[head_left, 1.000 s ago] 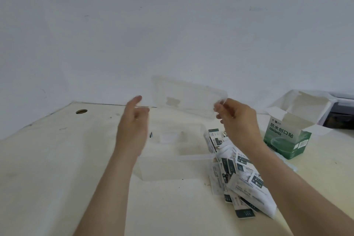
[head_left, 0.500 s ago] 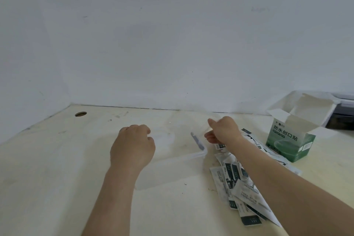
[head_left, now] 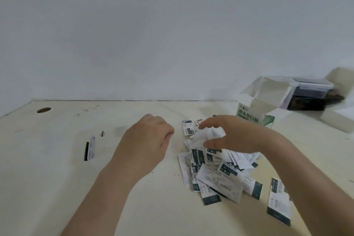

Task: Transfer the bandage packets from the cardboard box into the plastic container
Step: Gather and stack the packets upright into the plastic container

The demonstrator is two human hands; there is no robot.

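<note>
The clear plastic container (head_left: 99,161) lies on the table left of centre, very faint; one bandage packet (head_left: 91,147) stands inside near its left end. My left hand (head_left: 145,143) rests with curled fingers at the container's right end; whether it grips the rim is unclear. A loose pile of white and dark green bandage packets (head_left: 216,174) is spread on the table to the right. My right hand (head_left: 231,136) hovers over the pile's far side, fingers and thumb apart. The open green and white cardboard box (head_left: 254,117) stands upright behind that hand.
A round cable hole (head_left: 43,110) is at the table's back left. A lidded clear box with dark contents (head_left: 310,92) and a white block (head_left: 337,120) sit at the back right. The white wall runs along the table's far edge.
The lid my right hand held above the container is gone from view. Both hands came down to the table; the right one moved over the packet pile. The view shifted.
</note>
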